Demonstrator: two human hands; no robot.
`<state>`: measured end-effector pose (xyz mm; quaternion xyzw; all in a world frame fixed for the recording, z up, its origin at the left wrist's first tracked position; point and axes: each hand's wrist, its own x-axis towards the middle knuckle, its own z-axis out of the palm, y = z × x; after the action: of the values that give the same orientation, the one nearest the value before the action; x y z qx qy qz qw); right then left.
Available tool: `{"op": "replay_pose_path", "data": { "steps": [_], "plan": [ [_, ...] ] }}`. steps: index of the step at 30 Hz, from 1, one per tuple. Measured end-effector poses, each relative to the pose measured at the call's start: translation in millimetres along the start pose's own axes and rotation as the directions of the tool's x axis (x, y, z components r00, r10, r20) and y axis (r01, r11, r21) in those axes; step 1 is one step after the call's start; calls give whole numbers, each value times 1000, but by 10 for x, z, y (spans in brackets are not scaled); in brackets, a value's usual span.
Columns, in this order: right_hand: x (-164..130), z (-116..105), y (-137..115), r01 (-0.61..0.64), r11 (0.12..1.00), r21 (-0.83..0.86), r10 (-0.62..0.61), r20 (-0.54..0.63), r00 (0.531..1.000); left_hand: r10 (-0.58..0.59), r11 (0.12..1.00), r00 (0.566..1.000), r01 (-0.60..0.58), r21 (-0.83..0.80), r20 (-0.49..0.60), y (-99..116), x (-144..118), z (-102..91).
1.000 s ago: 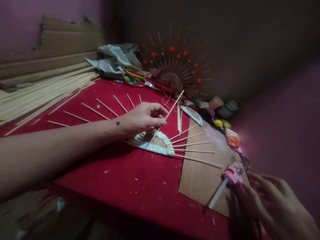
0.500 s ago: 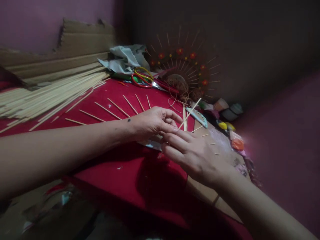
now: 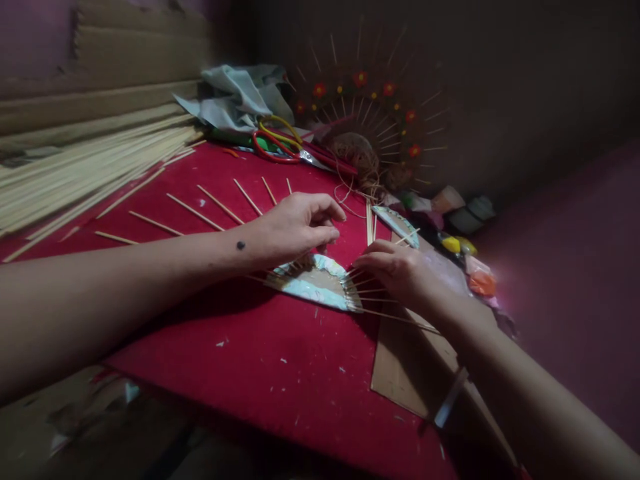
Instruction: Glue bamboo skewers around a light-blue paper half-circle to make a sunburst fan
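Observation:
A half-round cardboard piece [image 3: 313,285] with a pale blue-white rim lies on the red cloth [image 3: 260,360], and thin wooden sticks [image 3: 390,312] fan out from its edge. My left hand [image 3: 295,227] rests on its upper rim with thumb and fingers pinched together. My right hand [image 3: 400,270] lies over the sticks on the right side, fingertips at the rim. It presses down one stick [image 3: 413,233] whose tip pokes out behind the hand. More sticks [image 3: 200,207] fan out behind my left wrist.
A big bundle of long sticks [image 3: 75,173] lies at the left. Scissors [image 3: 275,143], crumpled cloth [image 3: 235,100] and a finished sunburst ornament [image 3: 370,127] with red flowers sit at the back. A brown board [image 3: 415,367], a second half-round piece [image 3: 397,223] and coloured lumps [image 3: 473,270] are on the right.
My right hand left the pink tool at the lower right and came onto the sticks beside the half-round piece. The stick my left hand held upright now lies flat under my right hand.

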<state>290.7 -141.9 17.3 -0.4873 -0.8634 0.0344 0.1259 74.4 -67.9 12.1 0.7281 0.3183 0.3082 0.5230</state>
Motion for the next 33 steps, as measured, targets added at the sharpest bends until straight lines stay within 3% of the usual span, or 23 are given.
{"op": "replay_pose_path", "data": {
  "steps": [9, 18, 33],
  "plan": [
    [9, 36, -24, -47, 999, -17, 47, -7, 999, 31, 998, 999, -30, 50, -10, -43, 1, 10],
    [15, 63, -60, -52, 995, 89, 59, -75, 995, 57, 996, 998, -56, 75, -6, -51, -11, 28],
    [74, 0, -150, -112, 994, -9, 112, 45, 993, 96, 986, 995, -96, 139, 3, -48, -13, 31]
  ]
}}
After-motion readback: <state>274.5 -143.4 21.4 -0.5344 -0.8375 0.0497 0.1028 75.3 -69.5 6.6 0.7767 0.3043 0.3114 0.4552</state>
